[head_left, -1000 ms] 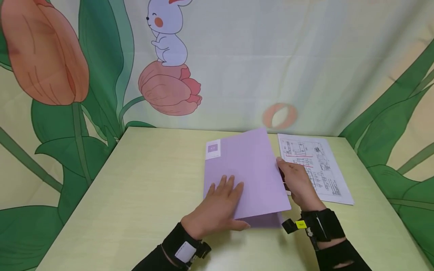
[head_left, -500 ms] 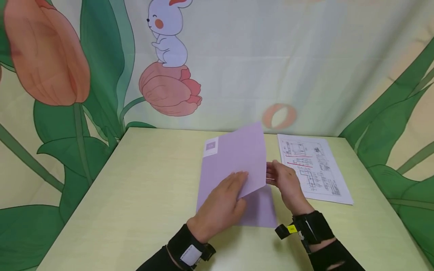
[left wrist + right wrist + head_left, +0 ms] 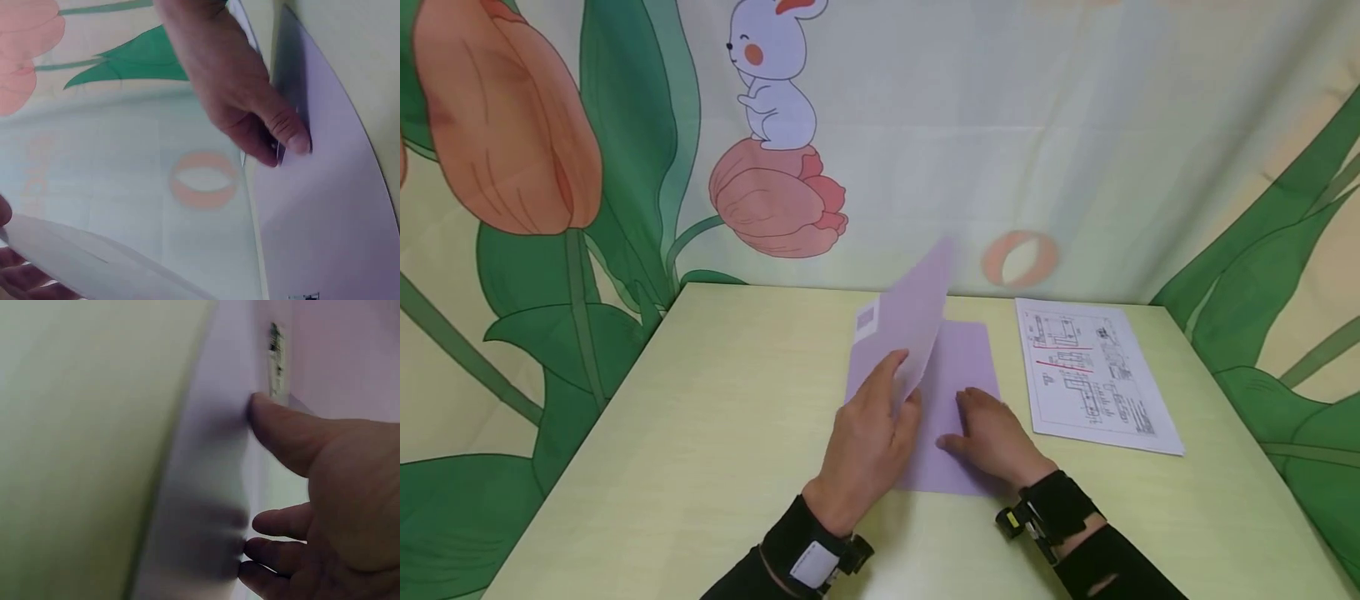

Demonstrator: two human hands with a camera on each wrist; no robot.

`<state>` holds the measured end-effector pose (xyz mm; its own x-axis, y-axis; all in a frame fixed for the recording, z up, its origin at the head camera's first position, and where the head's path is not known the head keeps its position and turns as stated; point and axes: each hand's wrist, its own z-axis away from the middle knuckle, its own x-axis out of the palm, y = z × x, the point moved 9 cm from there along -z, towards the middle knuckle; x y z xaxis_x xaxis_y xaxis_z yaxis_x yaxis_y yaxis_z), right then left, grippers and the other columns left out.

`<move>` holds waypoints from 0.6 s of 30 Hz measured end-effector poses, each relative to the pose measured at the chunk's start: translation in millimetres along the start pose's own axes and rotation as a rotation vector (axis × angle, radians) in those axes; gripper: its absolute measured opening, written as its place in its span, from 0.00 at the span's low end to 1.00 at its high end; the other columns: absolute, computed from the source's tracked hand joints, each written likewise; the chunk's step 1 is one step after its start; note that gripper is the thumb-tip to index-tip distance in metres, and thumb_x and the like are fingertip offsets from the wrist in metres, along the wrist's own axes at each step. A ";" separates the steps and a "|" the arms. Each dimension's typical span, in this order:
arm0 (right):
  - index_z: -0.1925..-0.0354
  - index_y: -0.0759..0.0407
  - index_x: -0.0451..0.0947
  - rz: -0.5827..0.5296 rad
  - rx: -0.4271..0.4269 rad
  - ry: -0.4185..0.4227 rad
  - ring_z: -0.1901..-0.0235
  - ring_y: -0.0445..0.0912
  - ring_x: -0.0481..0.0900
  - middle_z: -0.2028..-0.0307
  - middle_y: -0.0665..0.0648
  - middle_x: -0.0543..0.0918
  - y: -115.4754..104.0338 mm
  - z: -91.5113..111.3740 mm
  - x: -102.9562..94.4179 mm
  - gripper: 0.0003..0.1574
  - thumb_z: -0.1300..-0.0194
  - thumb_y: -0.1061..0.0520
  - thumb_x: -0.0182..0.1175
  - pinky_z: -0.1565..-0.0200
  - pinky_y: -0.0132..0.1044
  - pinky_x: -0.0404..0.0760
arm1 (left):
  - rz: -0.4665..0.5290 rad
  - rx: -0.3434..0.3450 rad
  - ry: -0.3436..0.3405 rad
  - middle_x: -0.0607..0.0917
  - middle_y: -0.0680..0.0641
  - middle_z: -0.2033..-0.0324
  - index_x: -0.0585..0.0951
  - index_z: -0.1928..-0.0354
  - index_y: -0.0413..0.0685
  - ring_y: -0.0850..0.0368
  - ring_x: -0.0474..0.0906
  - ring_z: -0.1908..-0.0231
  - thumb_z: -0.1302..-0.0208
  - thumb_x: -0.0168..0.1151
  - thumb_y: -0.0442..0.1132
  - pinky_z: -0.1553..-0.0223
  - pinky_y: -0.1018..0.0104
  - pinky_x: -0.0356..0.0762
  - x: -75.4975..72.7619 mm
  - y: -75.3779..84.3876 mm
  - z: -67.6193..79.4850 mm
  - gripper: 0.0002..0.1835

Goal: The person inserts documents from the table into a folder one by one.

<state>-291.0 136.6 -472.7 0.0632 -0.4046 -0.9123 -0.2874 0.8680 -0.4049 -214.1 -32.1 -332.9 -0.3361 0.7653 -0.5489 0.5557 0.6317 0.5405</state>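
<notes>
A light purple file folder (image 3: pixel 958 358) lies partly opened in the middle of the table, its label-bearing cover (image 3: pixel 910 292) raised at a slant. My left hand (image 3: pixel 868 433) holds that cover near its lower corner, thumb on one side and fingers on the other; the left wrist view shows its fingertips (image 3: pixel 31 281) behind the sheet. Over the lower panel is my right hand (image 3: pixel 996 437), thumb and fingers spread apart. Seen from the right wrist, its thumb (image 3: pixel 275 425) and fingertips reach the shiny inner surface, with a small printed label (image 3: pixel 277 359) beyond.
A stack of printed sheets (image 3: pixel 1097 375) with line drawings and red lines lies to the right of the folder. Behind the table's (image 3: pixel 737 400) back edge hangs a curtain (image 3: pixel 917 150) with tulips and a rabbit.
The cover has swung up and leftward, baring more of the lower panel. My left hand went from lying flat on it to gripping it; my right hand left the cover's edge and moved inside.
</notes>
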 end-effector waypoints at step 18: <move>0.37 0.70 0.68 0.131 0.058 -0.056 0.34 0.63 0.62 0.35 0.70 0.68 1.2 8.1 0.9 0.53 0.48 0.36 0.69 0.37 0.69 0.57 | -0.174 -0.169 0.603 0.66 0.37 0.40 0.66 0.35 0.48 0.47 0.61 0.39 0.45 0.61 0.31 0.46 0.43 0.66 -142.3 -102.6 16.0 0.33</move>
<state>-283.6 139.6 -474.5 0.0828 -0.2711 -0.9590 -0.2413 0.9282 -0.2833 -211.2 -207.8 -320.4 -0.8056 0.5540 -0.2100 0.3438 0.7258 0.5958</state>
